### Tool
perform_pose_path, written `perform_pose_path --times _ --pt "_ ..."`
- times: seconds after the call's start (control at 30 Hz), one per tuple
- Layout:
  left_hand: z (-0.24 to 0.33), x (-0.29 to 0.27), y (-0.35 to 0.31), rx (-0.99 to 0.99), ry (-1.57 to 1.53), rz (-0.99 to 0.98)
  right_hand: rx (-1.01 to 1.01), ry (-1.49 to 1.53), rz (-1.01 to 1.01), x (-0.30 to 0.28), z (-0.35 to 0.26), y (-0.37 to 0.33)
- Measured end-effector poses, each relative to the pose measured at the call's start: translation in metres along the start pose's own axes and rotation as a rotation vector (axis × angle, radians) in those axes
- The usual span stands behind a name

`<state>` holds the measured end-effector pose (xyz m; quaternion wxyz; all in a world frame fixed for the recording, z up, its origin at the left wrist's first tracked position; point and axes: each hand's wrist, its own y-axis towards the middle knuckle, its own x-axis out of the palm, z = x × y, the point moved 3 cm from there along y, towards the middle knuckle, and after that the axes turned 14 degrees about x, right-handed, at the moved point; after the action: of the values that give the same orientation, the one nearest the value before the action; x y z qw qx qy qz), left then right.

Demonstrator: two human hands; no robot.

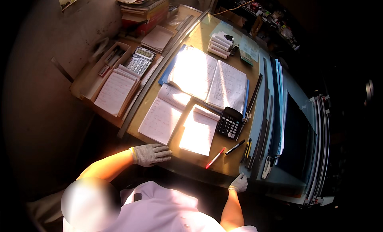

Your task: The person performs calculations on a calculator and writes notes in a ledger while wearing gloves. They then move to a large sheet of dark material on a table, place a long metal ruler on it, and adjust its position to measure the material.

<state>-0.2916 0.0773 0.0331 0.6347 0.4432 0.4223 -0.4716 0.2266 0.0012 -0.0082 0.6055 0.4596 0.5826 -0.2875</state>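
My left hand (151, 154), in a grey knit glove, lies flat at the near edge of the table (191, 162), its fingers stretched out. Just beyond its fingertips is an open notepad (159, 119) with handwritten pages. My right hand (239, 183), gloved too, is at the table's front edge on the right with its fingers curled in; what they hold, if anything, is hidden. Nearest to it are a white-handled cutter (268, 167), a yellow-and-black knife (248, 148), a black marker (235, 147) and a red-and-white pen (216, 158).
A sunlit pad (197, 134), a black calculator (229, 123) and a large open ledger (226, 84) cover the table's middle. To the left are a silver calculator (139, 61) and a notebook stack (114, 91). Long dark strips (266, 124) and sheets (295, 140) lie right.
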Motion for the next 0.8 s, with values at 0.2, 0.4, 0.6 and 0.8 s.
perform_pose_path --times 0.2,0.4,0.6,0.8 --pt "0.000 -0.002 0.001 0.000 0.006 -0.002 -0.007 -0.026 0.024 -0.001 -0.001 -0.001" --pt "0.000 0.002 0.000 0.004 0.022 0.019 -0.016 0.013 0.023 -0.001 0.000 -0.002" --pt "0.000 -0.004 0.003 0.010 0.041 -0.008 0.005 -0.005 -0.007 -0.007 -0.004 -0.004" --pt "0.000 -0.005 0.003 0.005 0.041 -0.019 0.021 -0.015 -0.039 -0.002 0.000 -0.001"
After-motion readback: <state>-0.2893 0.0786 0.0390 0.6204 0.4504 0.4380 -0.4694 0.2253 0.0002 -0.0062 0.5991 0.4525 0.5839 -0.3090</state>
